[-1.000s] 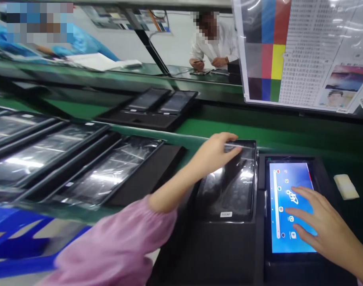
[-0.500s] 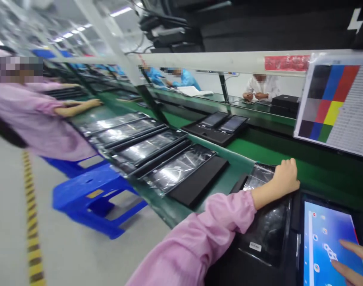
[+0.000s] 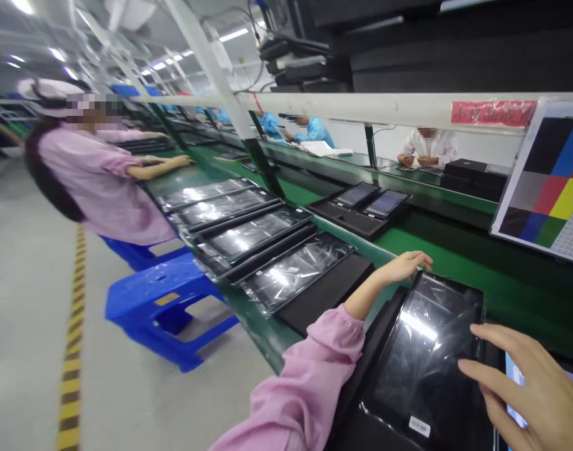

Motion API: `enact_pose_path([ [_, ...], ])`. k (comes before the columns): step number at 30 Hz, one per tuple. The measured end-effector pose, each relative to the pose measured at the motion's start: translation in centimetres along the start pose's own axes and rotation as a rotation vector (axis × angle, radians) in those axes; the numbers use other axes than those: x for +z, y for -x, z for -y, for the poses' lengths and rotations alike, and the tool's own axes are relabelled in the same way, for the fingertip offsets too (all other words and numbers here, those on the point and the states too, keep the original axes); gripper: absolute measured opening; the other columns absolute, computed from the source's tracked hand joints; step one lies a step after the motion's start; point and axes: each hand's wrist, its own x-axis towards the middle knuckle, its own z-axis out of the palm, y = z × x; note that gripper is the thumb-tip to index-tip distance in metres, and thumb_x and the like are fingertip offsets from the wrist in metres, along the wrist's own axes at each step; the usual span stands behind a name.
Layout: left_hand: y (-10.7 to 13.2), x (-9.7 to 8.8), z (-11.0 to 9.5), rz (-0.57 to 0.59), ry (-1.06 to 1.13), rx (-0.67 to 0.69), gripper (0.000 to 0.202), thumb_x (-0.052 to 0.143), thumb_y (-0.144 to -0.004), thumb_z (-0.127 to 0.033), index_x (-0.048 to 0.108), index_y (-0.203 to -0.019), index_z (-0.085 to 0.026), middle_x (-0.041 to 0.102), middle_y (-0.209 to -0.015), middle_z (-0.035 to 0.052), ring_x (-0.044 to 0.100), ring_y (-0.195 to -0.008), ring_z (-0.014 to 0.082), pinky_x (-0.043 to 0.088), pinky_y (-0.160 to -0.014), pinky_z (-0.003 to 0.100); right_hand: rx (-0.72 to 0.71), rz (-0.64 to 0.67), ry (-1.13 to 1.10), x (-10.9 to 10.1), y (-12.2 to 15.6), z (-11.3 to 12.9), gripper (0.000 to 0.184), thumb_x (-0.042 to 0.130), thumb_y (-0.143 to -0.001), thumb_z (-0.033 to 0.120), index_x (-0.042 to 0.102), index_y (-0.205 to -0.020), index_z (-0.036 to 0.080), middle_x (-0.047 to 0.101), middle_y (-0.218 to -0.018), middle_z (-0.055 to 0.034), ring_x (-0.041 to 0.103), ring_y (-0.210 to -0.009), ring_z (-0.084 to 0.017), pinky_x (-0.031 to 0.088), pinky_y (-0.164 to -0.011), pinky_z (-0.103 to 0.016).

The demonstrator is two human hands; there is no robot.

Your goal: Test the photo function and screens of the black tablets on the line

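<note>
My left hand point(image 3: 405, 265), in a pink sleeve, rests at the far left corner of a dark tablet wrapped in clear film point(image 3: 427, 347), fingers curled on its edge. That tablet lies tilted on a black holder point(image 3: 361, 376). My right hand point(image 3: 525, 388) hovers with fingers spread over the tablet's right side and touches its edge. Under the right hand a sliver of a lit blue tablet screen point(image 3: 514, 391) shows.
A row of film-wrapped tablets point(image 3: 267, 257) lies along the green conveyor point(image 3: 455, 250) to the left. A person in pink point(image 3: 103, 181) works at the belt beside a blue stool point(image 3: 159, 300). Two tablets on a tray point(image 3: 366, 207) sit across the belt. A colour chart point(image 3: 549, 188) hangs at right.
The view has swung left and up. My left hand moved from on top of the wrapped tablet to its far corner. My right hand left the lit screen and reached the wrapped tablet.
</note>
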Motion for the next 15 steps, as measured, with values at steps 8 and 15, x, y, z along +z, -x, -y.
enact_pose_path([
  [8,-2.7,2.3,0.4,0.12,0.248,0.219,0.069,0.039,-0.098,-0.066,0.077,-0.098,-0.009,0.076,-0.092,0.0126,0.066,-0.086,0.0211,0.049,-0.08,0.029,0.203,0.134,-0.119,2.6,0.9,0.7,0.036,0.046,-0.097,0.008,0.064,-0.124,0.023,0.053,-0.136,-0.0121,0.053,-0.125,-0.028,0.057,-0.095,-0.045],
  [15,-2.6,3.0,0.8,0.169,0.384,0.236,0.067,0.039,-0.101,-0.062,0.081,-0.097,-0.01,0.078,-0.093,0.0124,0.068,-0.08,0.0191,0.049,-0.077,0.027,0.19,0.294,-0.192,4.1,1.9,0.5,0.031,0.043,-0.1,0.011,0.064,-0.118,0.023,0.05,-0.139,-0.0132,0.048,-0.129,-0.03,0.058,-0.092,-0.051],
])
